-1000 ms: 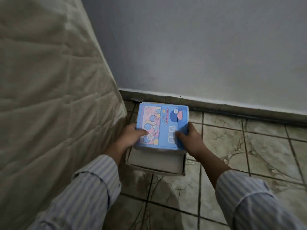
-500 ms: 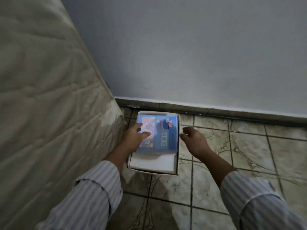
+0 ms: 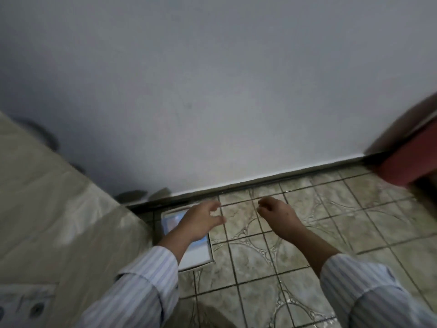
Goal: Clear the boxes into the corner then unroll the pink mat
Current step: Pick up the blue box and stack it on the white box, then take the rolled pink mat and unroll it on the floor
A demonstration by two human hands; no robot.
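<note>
A white box (image 3: 198,254) with a blue box (image 3: 172,221) lying inside it rests on the tiled floor in the corner between the mattress and the wall. My left hand (image 3: 199,220) hovers over these boxes with its fingers spread and nothing in it, hiding much of the blue box. My right hand (image 3: 276,215) is raised over bare tiles to the right, fingers loosely curled and empty. The frame is blurred. No pink mat is in view.
A beige quilted mattress (image 3: 59,221) fills the left side. A grey-white wall (image 3: 212,91) with a dark skirting strip (image 3: 272,182) runs behind the boxes. A blurred red-brown object (image 3: 411,159) sits at the right edge. Patterned floor tiles (image 3: 272,268) spread rightwards.
Both hands let go of the blue box, which now lies in the white box, and drew back and rightwards. The view swung right, bringing the red-brown object into sight.
</note>
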